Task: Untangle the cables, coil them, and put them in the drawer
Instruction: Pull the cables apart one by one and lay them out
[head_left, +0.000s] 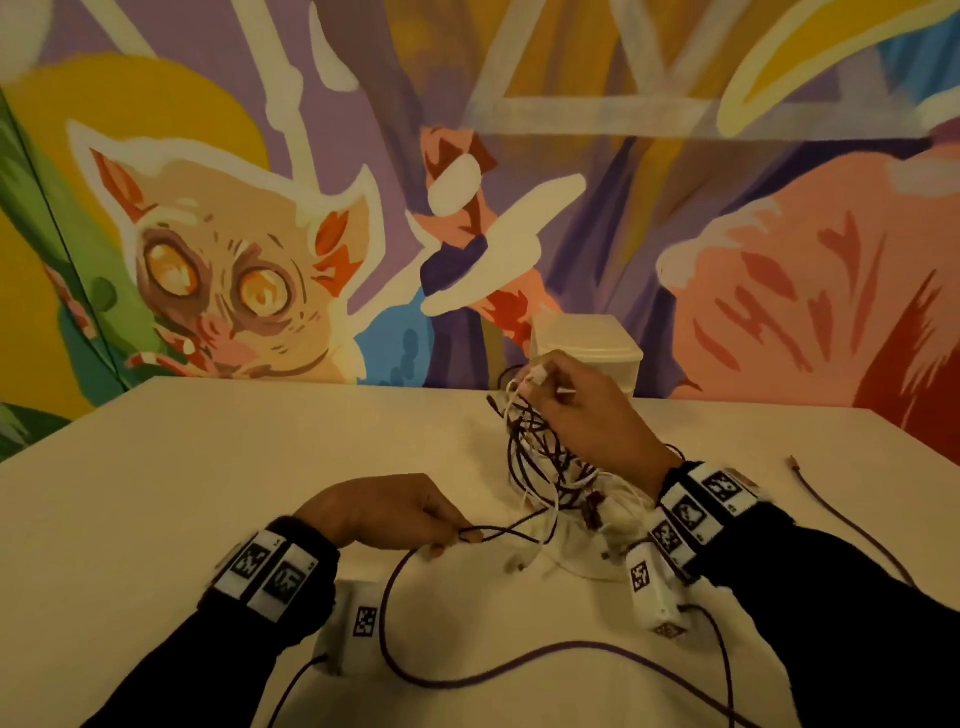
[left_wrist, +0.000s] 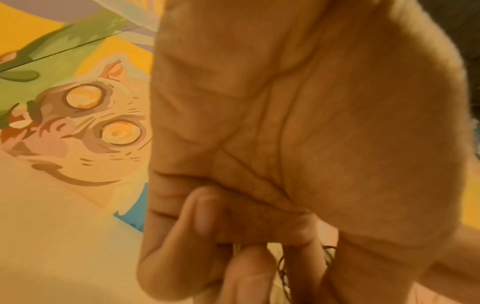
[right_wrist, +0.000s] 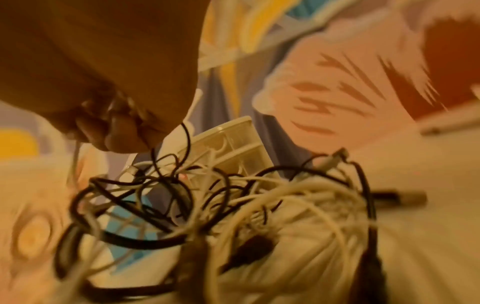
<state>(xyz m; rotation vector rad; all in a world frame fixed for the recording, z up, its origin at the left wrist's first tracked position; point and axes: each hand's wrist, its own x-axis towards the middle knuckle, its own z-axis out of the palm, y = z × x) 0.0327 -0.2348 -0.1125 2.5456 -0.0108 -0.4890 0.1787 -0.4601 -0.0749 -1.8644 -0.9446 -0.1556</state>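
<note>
A person is working at a pale bench (head_left: 260, 441). The right hand (head_left: 582, 405) is lifting a tangle of cables (head_left: 545, 462), fingers pinching white strands at the top; the bundle is trailing down to the bench near the middle. The left hand (head_left: 384, 512) is pinching a dark cable (head_left: 498, 532) that is leading out of the tangle. A small white drawer unit (head_left: 587, 343) is standing behind, against the wall. The cables look light, limp and prone to snagging; gripping near a plug end would likely be surest.
</note>
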